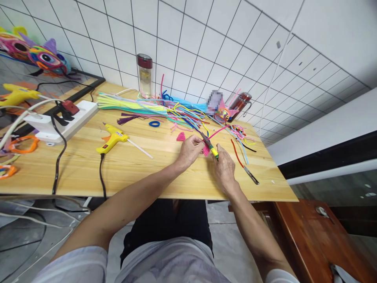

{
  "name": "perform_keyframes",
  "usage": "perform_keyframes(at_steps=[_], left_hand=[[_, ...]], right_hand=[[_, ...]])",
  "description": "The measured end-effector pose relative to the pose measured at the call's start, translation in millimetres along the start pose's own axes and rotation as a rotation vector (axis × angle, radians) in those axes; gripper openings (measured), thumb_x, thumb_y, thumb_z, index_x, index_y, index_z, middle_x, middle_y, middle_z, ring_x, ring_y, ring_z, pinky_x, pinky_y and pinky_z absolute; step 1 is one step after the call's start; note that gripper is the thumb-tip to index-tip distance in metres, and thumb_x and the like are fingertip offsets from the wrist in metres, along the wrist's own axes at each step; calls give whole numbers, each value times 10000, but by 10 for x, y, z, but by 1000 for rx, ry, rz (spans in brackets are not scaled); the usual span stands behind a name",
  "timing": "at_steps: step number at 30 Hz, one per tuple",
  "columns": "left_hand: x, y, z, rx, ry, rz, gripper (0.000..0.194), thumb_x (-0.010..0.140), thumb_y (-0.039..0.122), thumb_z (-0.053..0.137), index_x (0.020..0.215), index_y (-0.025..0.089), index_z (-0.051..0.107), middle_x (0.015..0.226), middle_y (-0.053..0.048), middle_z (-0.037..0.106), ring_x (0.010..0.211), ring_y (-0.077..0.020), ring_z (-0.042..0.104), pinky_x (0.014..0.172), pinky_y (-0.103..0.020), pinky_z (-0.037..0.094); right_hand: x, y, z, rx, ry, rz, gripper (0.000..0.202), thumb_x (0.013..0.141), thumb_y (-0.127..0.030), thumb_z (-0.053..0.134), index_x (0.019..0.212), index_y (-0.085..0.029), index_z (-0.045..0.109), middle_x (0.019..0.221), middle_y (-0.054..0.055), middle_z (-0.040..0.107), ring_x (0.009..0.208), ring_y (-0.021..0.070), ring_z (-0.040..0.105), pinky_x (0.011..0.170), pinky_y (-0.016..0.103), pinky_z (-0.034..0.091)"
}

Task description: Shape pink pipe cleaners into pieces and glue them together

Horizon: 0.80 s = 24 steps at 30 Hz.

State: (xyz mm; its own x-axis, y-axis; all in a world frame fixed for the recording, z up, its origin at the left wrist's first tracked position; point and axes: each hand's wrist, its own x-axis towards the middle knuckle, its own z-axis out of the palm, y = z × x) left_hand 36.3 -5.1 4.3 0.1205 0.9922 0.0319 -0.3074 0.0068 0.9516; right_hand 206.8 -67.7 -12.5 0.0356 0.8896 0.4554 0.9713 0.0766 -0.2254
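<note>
My right hand (224, 167) is closed round the yellow-and-green handles of dark-jawed pliers (212, 150). The jaws point away from me and reach across a pink pipe cleaner piece (205, 150), ridged and flat below. A straight pink stem (219, 131) sticks out to the right beside the jaws. With its fingers pinched, my left hand (191, 151) holds this pink piece at its left side. Just beyond that hand, a second ridged pink piece (180, 136) lies on the wooden table (165, 177).
Pipe cleaners (132, 105) lie bunched along the wall. Left are a yellow glue gun (113, 138), a white power strip (69, 122) and cords. A glass bottle (145, 76), a dark red flask (242, 104) and a colourful fish figure (225, 114) stand behind. A craft knife (251, 175) lies right.
</note>
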Motion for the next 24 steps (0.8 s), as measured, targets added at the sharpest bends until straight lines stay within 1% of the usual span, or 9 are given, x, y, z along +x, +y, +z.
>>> perform_keyframes(at_steps=[3,6,10,13,16,18,20,22,24], left_hand=[[-8,17,-5,18,20,17,98,797,147,661,750,192,588,629,52,620,559,-110,637,597,-239,577],[6,38,-23,27,70,47,99,784,168,674,753,194,584,645,51,619,577,-108,631,595,-228,555],[48,80,-57,-25,107,45,123,776,184,700,768,192,577,677,41,629,593,-102,628,590,-222,539],[67,109,-68,-81,100,14,114,785,169,683,775,193,573,674,39,627,587,-98,621,593,-229,551],[69,117,-63,-126,97,-7,95,796,163,671,781,189,580,699,29,641,606,-100,626,590,-236,564],[66,115,-61,-124,93,-9,91,797,167,674,778,186,587,703,26,639,605,-98,617,577,-233,558],[60,112,-63,-105,76,-4,91,793,179,685,775,186,596,699,26,635,600,-98,609,561,-226,548],[54,113,-69,-86,56,3,95,790,192,696,772,186,603,695,25,633,599,-97,602,548,-217,534],[47,119,-74,-71,44,3,101,793,201,703,767,186,607,687,23,632,594,-97,593,539,-213,521]], right_hand=[[1,-1,3,8,6,-1,583,973,-184,485,1550,-133,547,1426,216,707,1390,358,616,1169,573,496],[3,10,-52,-6,-22,18,565,981,-196,470,1533,-137,573,1409,228,712,1340,376,652,1115,569,525],[-12,138,-244,-98,-67,86,516,988,-262,514,1473,-141,641,1242,231,778,1132,382,741,928,494,575],[30,325,-471,-108,-117,162,475,979,-353,592,1410,-180,693,1021,181,817,906,336,759,772,412,547],[168,511,-706,81,-293,220,329,952,-379,613,1191,-213,765,717,65,754,721,260,713,679,340,498],[307,607,-829,214,-367,285,241,921,-369,622,1014,-194,760,635,28,686,621,203,647,620,300,463],[463,684,-904,346,-403,369,243,896,-359,639,1020,-170,729,590,-12,606,512,150,529,540,274,404],[618,750,-921,462,-487,453,276,887,-356,658,1071,-155,702,537,-64,492,456,124,418,483,261,335],[751,809,-867,483,-551,500,240,893,-349,670,1029,-153,689,530,-80,444,463,118,392,480,256,317]])
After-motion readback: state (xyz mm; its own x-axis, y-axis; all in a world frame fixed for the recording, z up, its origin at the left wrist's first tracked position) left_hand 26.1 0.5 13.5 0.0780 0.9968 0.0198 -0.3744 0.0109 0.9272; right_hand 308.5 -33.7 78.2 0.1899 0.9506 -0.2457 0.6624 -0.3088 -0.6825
